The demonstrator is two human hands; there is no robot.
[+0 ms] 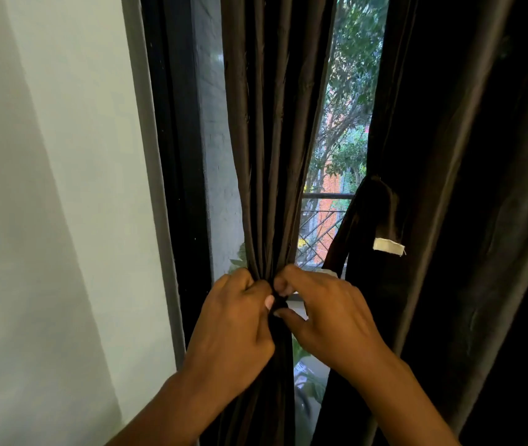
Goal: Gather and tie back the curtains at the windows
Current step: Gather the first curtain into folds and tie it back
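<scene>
Cinching right at the waist of the left curtain [269,140], both hands meet where the dark pleats funnel into one tight bundle, just in front of the window frame [172,156]. The left hand [237,320] has its fingers curled round the gathered cloth from the wall side, thumb pressed in, likely to keep the folds from spreading. The right hand [327,313] pinches in from the other side with thumb and forefinger on something dark at the same spot; a tie-back, probably, though it's too dark to tell. Held this close together, the hands look set for knotting or fastening. Out to the right, well apart across the strip of glass, the second curtain [465,188] hangs with a dark strap [375,214] draped on it, white tag [388,246] showing. That one seems not yet tied.
</scene>
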